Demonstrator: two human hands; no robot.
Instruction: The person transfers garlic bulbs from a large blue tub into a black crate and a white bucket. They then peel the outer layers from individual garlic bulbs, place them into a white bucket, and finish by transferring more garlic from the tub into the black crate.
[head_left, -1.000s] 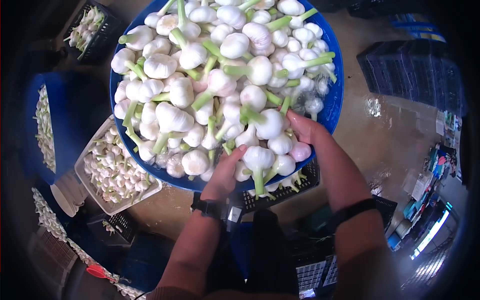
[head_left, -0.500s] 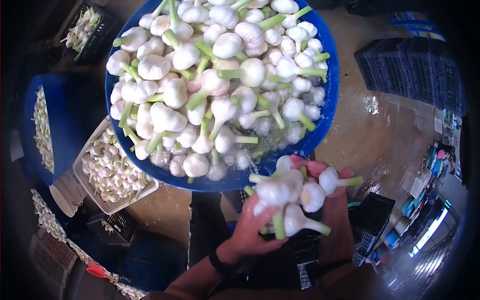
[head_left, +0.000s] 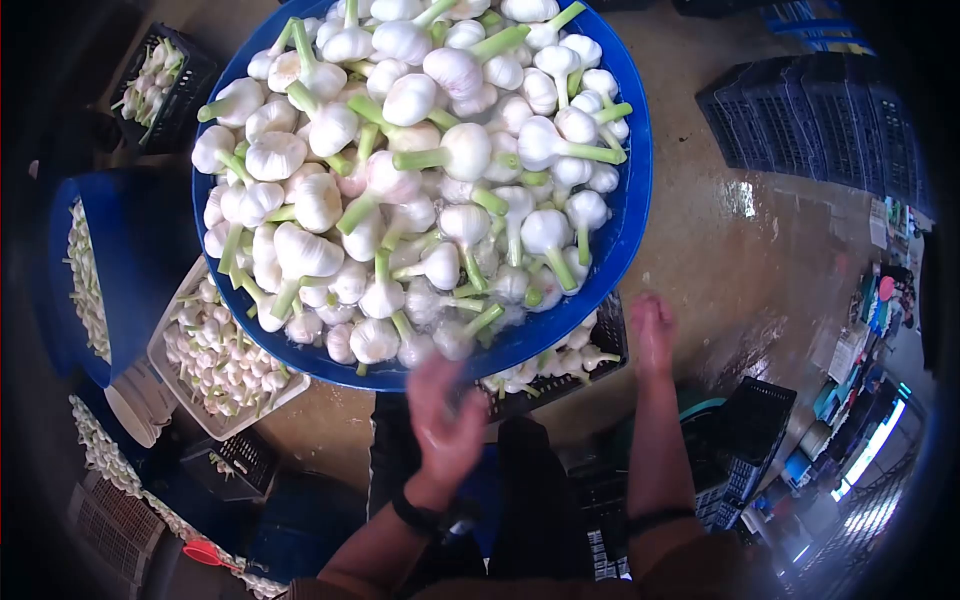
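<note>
A large blue tub [head_left: 640, 180] holds white garlic bulbs [head_left: 308, 250] with cut green stems, sitting in water. My left hand [head_left: 445, 415], wet and a little blurred, is at the tub's near rim with its fingers apart and nothing in it. To the right of the tub, my right hand [head_left: 653, 325] is raised over the floor; its fingers look drawn together, and no bulb shows in it. Between the hands, a dark crate [head_left: 612, 335] with more garlic is partly hidden under the tub's near right edge.
A pale tray [head_left: 225, 425] of small bulbs is at the lower left, beside a white bucket [head_left: 140, 405] and another blue tub [head_left: 140, 270]. Stacked dark crates [head_left: 810, 125] stand at the upper right. A black crate [head_left: 750, 420] sits right of my right arm.
The bunch of garlic has left both hands, and bulbs now show in the dark crate. My left hand has moved left to the rim, and my right hand has drawn apart from it.
</note>
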